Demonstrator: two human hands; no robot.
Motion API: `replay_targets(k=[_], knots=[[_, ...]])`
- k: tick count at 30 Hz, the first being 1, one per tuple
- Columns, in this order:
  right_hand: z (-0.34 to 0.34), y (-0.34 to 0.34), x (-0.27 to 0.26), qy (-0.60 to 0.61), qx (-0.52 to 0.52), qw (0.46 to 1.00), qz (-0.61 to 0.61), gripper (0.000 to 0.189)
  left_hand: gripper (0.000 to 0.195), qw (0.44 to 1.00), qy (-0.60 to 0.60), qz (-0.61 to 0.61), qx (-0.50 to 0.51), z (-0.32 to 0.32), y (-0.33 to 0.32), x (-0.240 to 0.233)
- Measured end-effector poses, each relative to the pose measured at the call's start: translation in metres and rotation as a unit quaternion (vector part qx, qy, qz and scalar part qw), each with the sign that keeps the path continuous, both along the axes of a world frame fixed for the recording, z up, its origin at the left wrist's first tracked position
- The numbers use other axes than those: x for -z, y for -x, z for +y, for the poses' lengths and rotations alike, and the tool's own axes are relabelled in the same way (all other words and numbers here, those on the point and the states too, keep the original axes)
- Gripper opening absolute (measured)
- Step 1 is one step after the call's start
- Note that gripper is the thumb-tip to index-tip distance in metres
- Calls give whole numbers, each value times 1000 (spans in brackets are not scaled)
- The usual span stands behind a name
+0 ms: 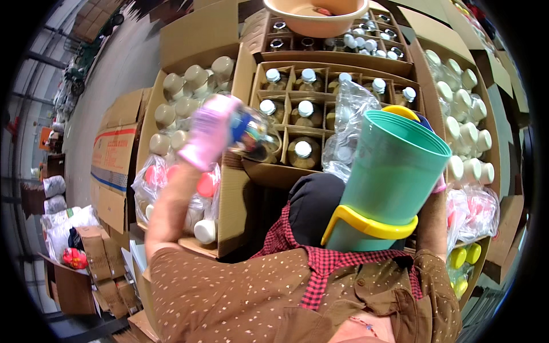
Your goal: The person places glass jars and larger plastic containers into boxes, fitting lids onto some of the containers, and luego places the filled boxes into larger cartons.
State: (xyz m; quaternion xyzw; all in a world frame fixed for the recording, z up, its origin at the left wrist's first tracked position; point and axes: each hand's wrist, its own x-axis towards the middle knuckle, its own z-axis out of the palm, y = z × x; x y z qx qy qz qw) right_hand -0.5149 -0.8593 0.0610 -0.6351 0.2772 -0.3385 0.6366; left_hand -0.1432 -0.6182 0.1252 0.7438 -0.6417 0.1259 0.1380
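My left hand, in a pink glove and blurred by motion, grips a clear bottle with blue near the fingers. It is over the front left of a divided cardboard carton. Bottles with white caps stand upright in the compartments. A clear plastic bag lies across the carton's right side. A green plastic container with a yellow handle leans over my lap. Most of my right hand is hidden behind it; just a pink glove edge shows, so its hold is unclear.
Open cartons of cream-coloured containers flank me on the left and right, with bagged red caps at the left one's near end. A peach basin rests over another bottle carton behind. Yellow-topped items are low right.
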Motion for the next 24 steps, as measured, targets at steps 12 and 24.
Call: replay_targets(k=[12,24], knots=[[-77,-17,-84,98,-147,982,-62,44,22,758,384,492,191,-158,104,-51],[-83,26,-143,346,-211,887,220,36,96,674,139,633,354,-184,143,-41]])
